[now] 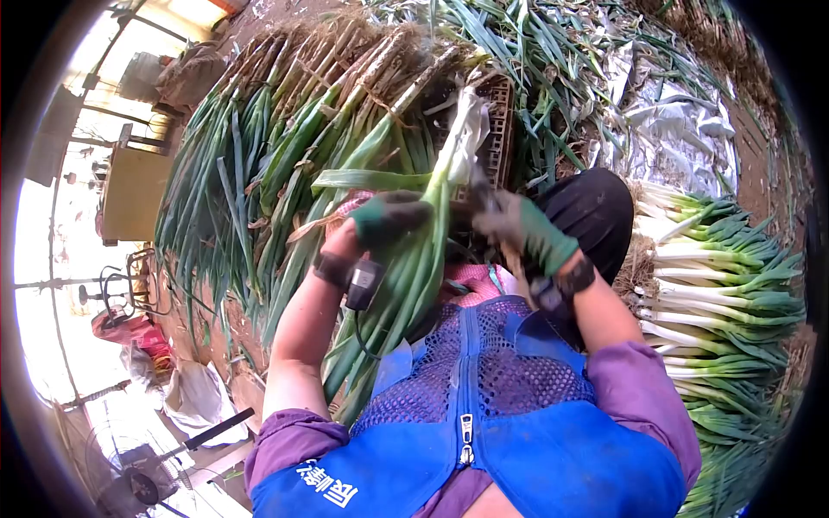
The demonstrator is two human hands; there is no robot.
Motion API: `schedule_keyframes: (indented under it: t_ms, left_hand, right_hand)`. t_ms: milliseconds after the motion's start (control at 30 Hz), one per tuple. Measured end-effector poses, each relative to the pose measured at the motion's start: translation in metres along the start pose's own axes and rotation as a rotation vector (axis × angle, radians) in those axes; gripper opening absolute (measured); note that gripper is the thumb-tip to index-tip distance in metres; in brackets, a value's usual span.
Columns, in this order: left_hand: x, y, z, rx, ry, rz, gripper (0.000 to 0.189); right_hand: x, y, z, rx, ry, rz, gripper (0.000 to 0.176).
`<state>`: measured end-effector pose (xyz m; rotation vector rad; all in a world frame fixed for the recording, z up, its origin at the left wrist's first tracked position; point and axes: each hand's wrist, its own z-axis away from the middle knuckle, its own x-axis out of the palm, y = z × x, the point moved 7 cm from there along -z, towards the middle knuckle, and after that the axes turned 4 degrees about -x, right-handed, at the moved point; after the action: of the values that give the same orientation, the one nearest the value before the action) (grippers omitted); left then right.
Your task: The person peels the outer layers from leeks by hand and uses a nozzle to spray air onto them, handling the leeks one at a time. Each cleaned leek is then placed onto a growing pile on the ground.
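Observation:
My left hand (393,217), in a green and dark glove, is closed round the leaves of a large green onion (438,186). The onion's white end points away from me over a crate, with loose pale skin (471,121) around it. Its long green leaves trail down past my left wrist towards my lap. My right hand (525,229), gloved the same way, is closed beside the stalk. A dark, narrow tool (484,188) sticks out of it towards the white end; blur hides its exact kind.
Untrimmed green onions (285,147) with soil on their roots lie piled at the left. A brown plastic crate (498,129) stands ahead. Cleaned green onions (708,289) are stacked at the right. Leaf scraps (553,65) and white sheeting (673,129) cover the ground ahead.

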<state>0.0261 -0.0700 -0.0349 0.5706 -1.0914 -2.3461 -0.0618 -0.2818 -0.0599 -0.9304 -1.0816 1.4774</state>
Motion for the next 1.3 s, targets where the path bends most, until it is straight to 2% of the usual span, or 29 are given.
schedule_keyframes:
  t_ms: [67,100,200,267,300,333,367,433,533,633,667,733,833,900,933,967,1033,1067,1100,1133,1233,1300]
  left_hand:
    - [-0.005,0.007,0.006,0.1,-0.019,-0.098,0.031]
    - [-0.004,0.005,0.006,-0.01,-0.053,-0.034,0.033]
    - [0.011,-0.005,-0.001,-0.145,-0.05,0.245,0.04]
    - [0.017,0.003,-0.006,0.097,-0.11,-0.017,0.048]
    - [0.019,-0.018,-0.011,-0.137,-0.081,0.162,0.049]
    - [0.019,-0.024,-0.013,-0.136,-0.058,0.142,0.049]
    - [0.02,-0.03,-0.015,-0.134,-0.036,0.121,0.049]
    - [0.019,-0.046,-0.025,-0.1,0.027,-0.125,0.053]
    - [0.029,-0.046,-0.024,-0.118,0.028,-0.072,0.057]
    - [0.03,-0.043,-0.02,-0.169,0.01,-0.104,0.058]
    - [0.032,-0.044,-0.019,-0.129,-0.009,-0.016,0.056]
    - [0.03,-0.043,-0.015,-0.124,0.0,0.053,0.053]
    - [0.027,-0.029,-0.004,-0.091,-0.002,0.163,0.047]
    - [0.018,-0.018,0.005,-0.085,-0.021,0.186,0.04]
    - [0.012,-0.01,0.006,-0.01,-0.04,0.103,0.037]
    - [0.01,-0.006,0.008,0.043,-0.042,0.016,0.036]
    - [0.004,0.003,0.012,0.152,-0.033,-0.157,0.033]
    - [0.003,0.003,0.011,0.15,-0.036,-0.174,0.033]
    - [0.002,-0.007,0.003,0.064,-0.076,-0.039,0.036]
    - [0.003,-0.011,-0.003,-0.025,-0.105,0.094,0.038]
    - [0.008,-0.019,-0.007,-0.109,0.061,0.091,0.043]
    - [0.012,-0.019,-0.013,-0.115,0.053,0.072,0.043]
  right_hand:
    - [0.012,-0.003,0.035,0.083,0.002,0.058,0.041]
    - [0.012,0.002,0.04,0.115,0.014,0.068,0.038]
    - [0.007,0.025,0.043,0.184,0.066,0.069,0.031]
    - [0.004,0.016,0.044,0.151,0.083,0.036,0.03]
    - [0.003,0.013,0.044,0.135,0.089,0.022,0.029]
    - [-0.002,0.016,0.038,0.097,0.086,0.003,0.028]
    - [-0.008,0.014,0.031,0.115,0.109,0.02,0.03]
    - [-0.024,0.007,0.009,0.15,0.152,0.052,0.033]
    - [-0.047,0.018,-0.049,0.154,0.123,0.281,0.061]
    - [-0.059,0.022,-0.092,0.045,0.139,0.579,0.068]
    - [-0.061,0.021,-0.094,0.102,0.159,0.54,0.073]
    - [-0.056,0.007,-0.091,0.02,0.062,0.62,0.071]
    - [-0.052,0.012,-0.084,0.061,0.032,0.512,0.057]
    - [-0.04,0.02,-0.058,0.327,0.054,0.208,0.049]
    - [-0.028,0.016,-0.046,0.238,0.002,0.157,0.043]
    - [-0.011,0.029,-0.042,0.104,-0.07,0.113,0.047]
    - [0.025,0.036,-0.005,0.099,-0.279,-0.081,0.038]
    - [0.028,0.017,0.015,0.104,-0.257,0.024,0.036]
    - [0.029,0.008,0.027,0.109,-0.233,0.126,0.034]
    - [0.025,0.014,0.031,0.144,-0.186,0.115,0.033]
    - [0.006,0.024,0.052,0.24,-0.064,0.067,0.036]
    - [0.0,0.008,0.078,0.293,-0.014,0.019,0.041]
